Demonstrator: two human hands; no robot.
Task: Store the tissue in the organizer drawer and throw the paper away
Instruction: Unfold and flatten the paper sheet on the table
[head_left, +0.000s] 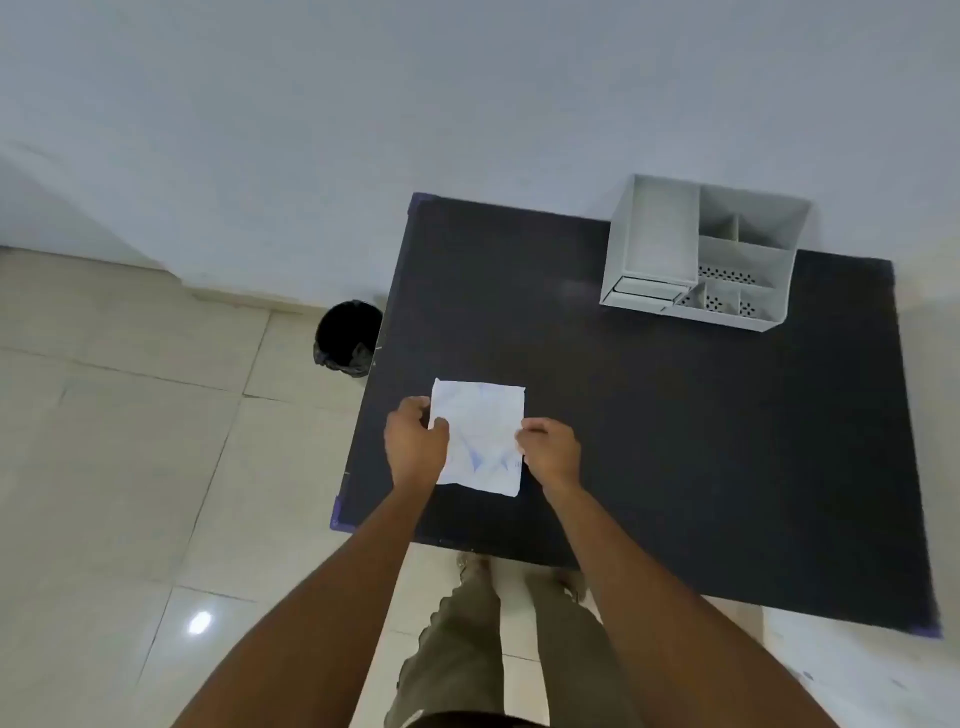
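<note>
A white, creased square tissue (480, 431) lies flat on the dark table (675, 441) near its front left. My left hand (415, 441) pinches the tissue's left edge. My right hand (548, 449) pinches its right edge. The white organizer (701, 254) stands at the table's far right, with open compartments on top and a small shut drawer (649, 291) low on its front left. No separate sheet of paper is visible.
A black bin (347, 338) with a dark liner stands on the tiled floor, just off the table's left edge. A pale wall runs behind the table. My legs and shoes show below the table's front edge.
</note>
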